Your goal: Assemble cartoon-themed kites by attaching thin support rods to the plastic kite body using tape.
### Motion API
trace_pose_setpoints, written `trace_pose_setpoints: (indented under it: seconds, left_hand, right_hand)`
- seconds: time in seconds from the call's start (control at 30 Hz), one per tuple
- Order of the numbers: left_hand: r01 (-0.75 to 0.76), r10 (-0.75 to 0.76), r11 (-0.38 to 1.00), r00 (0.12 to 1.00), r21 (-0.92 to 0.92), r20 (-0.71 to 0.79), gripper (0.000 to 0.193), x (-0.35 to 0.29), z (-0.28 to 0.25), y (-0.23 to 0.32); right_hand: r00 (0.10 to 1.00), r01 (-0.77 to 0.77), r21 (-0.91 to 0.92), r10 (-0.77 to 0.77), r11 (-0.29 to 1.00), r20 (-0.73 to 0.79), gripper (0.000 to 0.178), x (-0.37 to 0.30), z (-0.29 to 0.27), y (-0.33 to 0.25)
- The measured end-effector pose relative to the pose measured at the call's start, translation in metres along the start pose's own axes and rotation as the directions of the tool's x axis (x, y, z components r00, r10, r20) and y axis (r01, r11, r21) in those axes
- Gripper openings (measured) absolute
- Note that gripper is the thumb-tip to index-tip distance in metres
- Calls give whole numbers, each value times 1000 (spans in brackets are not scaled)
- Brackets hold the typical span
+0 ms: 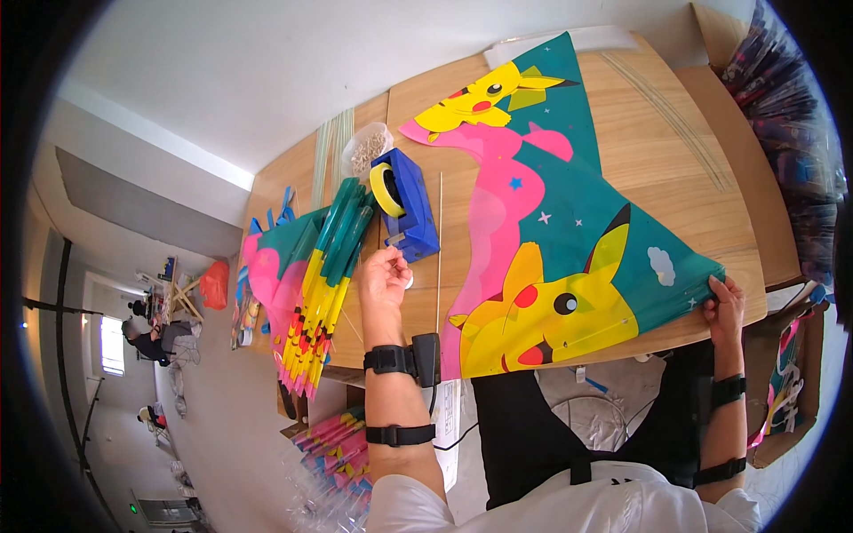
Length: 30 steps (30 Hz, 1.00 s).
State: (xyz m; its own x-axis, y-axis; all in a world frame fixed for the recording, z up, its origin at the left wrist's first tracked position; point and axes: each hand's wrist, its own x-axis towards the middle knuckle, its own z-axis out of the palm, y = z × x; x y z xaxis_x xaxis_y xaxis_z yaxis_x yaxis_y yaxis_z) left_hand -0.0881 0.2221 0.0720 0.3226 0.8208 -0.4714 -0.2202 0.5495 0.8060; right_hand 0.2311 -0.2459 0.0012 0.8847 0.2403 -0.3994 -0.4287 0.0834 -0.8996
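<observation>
A large printed kite sheet (pixel 533 200) in teal, pink and yellow with cartoon creatures lies spread over the table. My right hand (pixel 724 306) grips its right corner near the table's front edge, thumb on top, with the film gathered there. My left hand (pixel 386 271) is at the front end of a blue tape dispenser (pixel 416 206) holding a yellow-rimmed roll. Its fingers are pinched together beside the cutter; whatever is between them is too small to make out. Between the dispenser and the sheet lies a thin rod (pixel 440 240).
Several rolled kites (pixel 324 275) are stacked left of the dispenser. Behind them stand a tub of small pieces (pixel 367 147) and thin rods (pixel 331 155). More rods (pixel 666 115) lie at the back right. A cardboard box (pixel 795 391) sits at the right; bagged kites (pixel 333 449) are below left.
</observation>
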Motion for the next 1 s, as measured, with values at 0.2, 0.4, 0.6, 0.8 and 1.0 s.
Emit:
trace_pose_setpoints:
  seconds: [0.2,0.4,0.6,0.8,1.0]
  left_hand:
    - [68,-74,992,996,-103,-53,8,-8,14,-13]
    - [170,-158,963,985,-208,70,10,4,-3,-10]
    - [51,-74,993,974,110,214,5,-33,60,-80]
    - [-174,-110,888,818,426,564,6,-104,181,-120]
    - [-396,-354,698,534,597,768,6,-156,303,-179]
  right_hand:
    - [1000,6,2,-6,1000,6,5,0,-2,3]
    - [998,-11,-3,12,1000,59,5,-10,6,-6]
    - [994,-72,16,70,997,81,7,-8,-10,-22]
    - [995,-46,108,35,993,97,9,-3,-6,-15]
    - [987,-33,258,-10,966,163,10,-9,-8,-18]
